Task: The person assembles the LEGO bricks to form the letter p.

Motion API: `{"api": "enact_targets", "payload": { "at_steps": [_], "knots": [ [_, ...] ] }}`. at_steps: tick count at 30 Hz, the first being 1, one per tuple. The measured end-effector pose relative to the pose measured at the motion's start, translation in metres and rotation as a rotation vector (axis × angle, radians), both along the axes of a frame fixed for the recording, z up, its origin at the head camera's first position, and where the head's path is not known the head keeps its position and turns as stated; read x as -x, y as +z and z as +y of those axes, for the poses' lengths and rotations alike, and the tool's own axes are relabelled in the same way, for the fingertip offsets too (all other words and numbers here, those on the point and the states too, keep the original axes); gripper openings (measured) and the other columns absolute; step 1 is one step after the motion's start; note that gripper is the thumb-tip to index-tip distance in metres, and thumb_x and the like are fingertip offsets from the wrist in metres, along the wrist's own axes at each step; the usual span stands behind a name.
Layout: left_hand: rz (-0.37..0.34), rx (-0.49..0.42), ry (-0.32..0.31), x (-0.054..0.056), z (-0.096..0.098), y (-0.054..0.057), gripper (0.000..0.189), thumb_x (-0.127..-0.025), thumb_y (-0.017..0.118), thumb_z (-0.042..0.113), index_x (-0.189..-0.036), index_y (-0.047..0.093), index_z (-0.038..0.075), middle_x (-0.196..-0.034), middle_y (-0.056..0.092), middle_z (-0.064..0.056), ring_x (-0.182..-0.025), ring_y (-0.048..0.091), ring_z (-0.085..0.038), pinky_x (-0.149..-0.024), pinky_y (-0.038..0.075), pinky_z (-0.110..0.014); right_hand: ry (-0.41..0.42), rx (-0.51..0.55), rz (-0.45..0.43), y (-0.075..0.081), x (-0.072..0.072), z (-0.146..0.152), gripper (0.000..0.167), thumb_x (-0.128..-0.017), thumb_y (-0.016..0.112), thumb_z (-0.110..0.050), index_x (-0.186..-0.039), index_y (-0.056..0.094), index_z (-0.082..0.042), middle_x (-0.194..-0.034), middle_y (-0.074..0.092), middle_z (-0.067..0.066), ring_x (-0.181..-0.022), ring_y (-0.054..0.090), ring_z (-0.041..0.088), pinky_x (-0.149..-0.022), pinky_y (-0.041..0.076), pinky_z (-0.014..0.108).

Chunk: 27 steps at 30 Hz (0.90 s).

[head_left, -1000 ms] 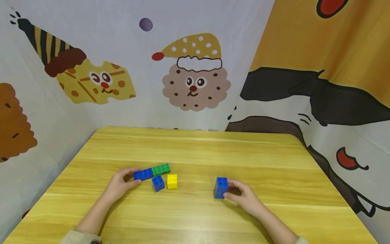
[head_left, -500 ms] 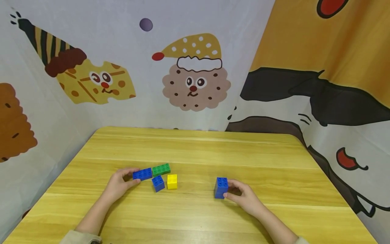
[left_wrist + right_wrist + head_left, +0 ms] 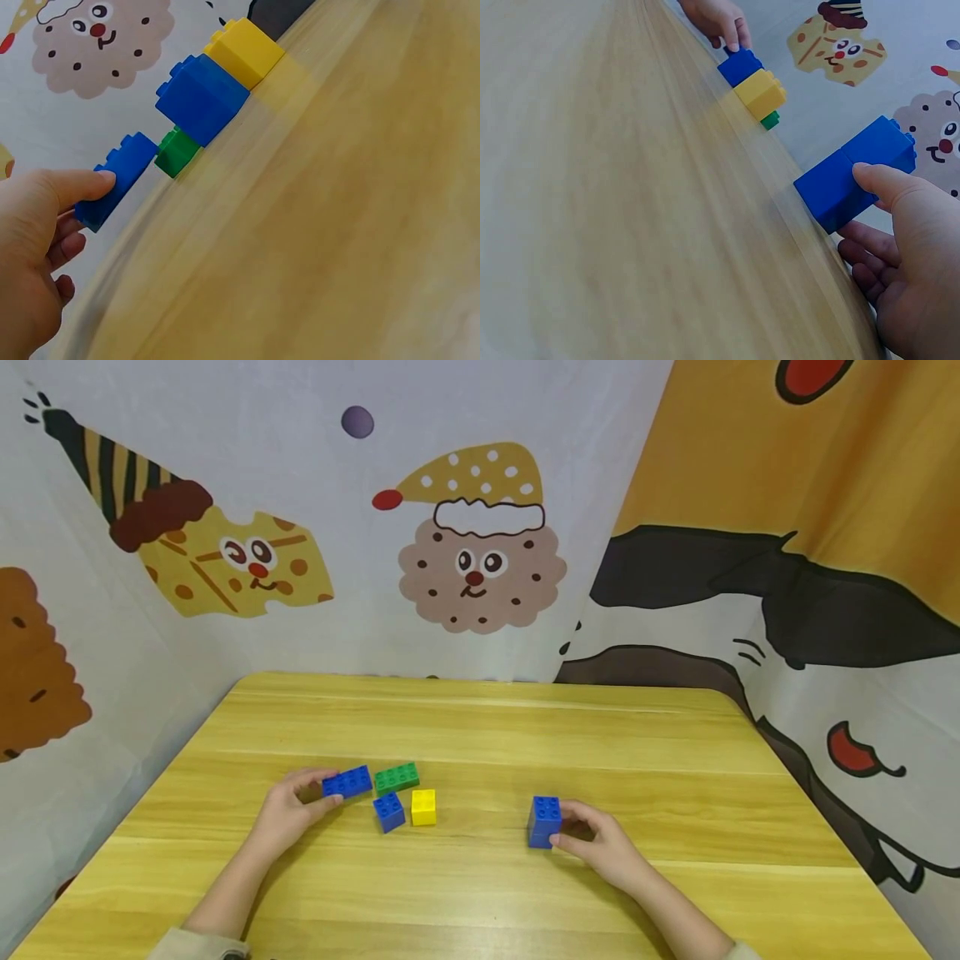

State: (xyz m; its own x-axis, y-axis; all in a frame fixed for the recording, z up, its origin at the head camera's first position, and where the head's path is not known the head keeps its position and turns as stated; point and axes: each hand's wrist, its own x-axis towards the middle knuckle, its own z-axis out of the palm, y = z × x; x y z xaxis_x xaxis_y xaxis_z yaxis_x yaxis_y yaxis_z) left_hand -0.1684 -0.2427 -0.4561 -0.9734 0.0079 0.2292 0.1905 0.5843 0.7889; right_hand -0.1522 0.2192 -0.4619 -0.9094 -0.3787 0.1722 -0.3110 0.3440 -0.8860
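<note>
My left hand [image 3: 287, 814] pinches a long blue building brick [image 3: 348, 783] between thumb and fingers. In the left wrist view that brick [image 3: 120, 184] appears raised a little off the table. My right hand [image 3: 609, 850] grips a stack of two square blue bricks [image 3: 543, 823], standing upright on the table; the right wrist view shows the seam between them, the thumb lying near it. Close to the left hand's brick lie a long green brick [image 3: 397, 778], a square blue brick [image 3: 389, 812] and a yellow brick [image 3: 423, 807].
A wooden table [image 3: 480, 902] spreads under both hands, its bare surface lying between the loose bricks and the stack. Behind it hangs a curtain [image 3: 300, 643] printed with cartoon figures, close to the back edge.
The long blue brick has moved slightly left and away from me with my left hand, opening a gap from the green brick. My right hand and the stack stay where they were.
</note>
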Motion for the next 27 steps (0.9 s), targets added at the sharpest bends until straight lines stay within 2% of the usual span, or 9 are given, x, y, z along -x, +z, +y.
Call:
{"api": "enact_targets", "payload": {
  "at_steps": [7,15,27],
  "knots": [
    [0.012,-0.022,0.015,-0.001,0.002,0.004,0.041,-0.083,0.077,0.021,-0.119,0.066,0.004,-0.115,0.059,-0.012,-0.097,0.050,-0.023,-0.082,0.042,-0.045,0.000,0.001,-0.009,0.000,0.000,0.000,0.041,-0.088,0.071,-0.018,-0.124,0.060,-0.004,-0.108,0.066,0.005,-0.097,0.060,0.020,-0.082,0.047,0.030],
    [0.034,-0.088,0.017,-0.006,0.009,0.015,0.040,-0.085,0.075,0.021,-0.120,0.065,0.004,-0.119,0.057,-0.008,-0.100,0.046,-0.025,-0.084,0.039,-0.041,-0.007,0.003,-0.005,0.001,0.001,0.000,0.041,-0.087,0.072,-0.017,-0.124,0.060,-0.005,-0.107,0.066,0.003,-0.097,0.060,0.019,-0.083,0.047,0.030],
    [0.132,-0.097,-0.008,-0.012,0.034,0.032,0.034,-0.081,0.078,0.017,-0.113,0.070,0.008,-0.115,0.062,-0.005,-0.095,0.048,-0.026,-0.076,0.036,-0.034,-0.012,-0.017,0.000,-0.002,0.002,0.000,0.042,-0.087,0.071,-0.018,-0.125,0.060,-0.005,-0.108,0.066,0.003,-0.097,0.060,0.019,-0.083,0.048,0.030]
  ]
}}
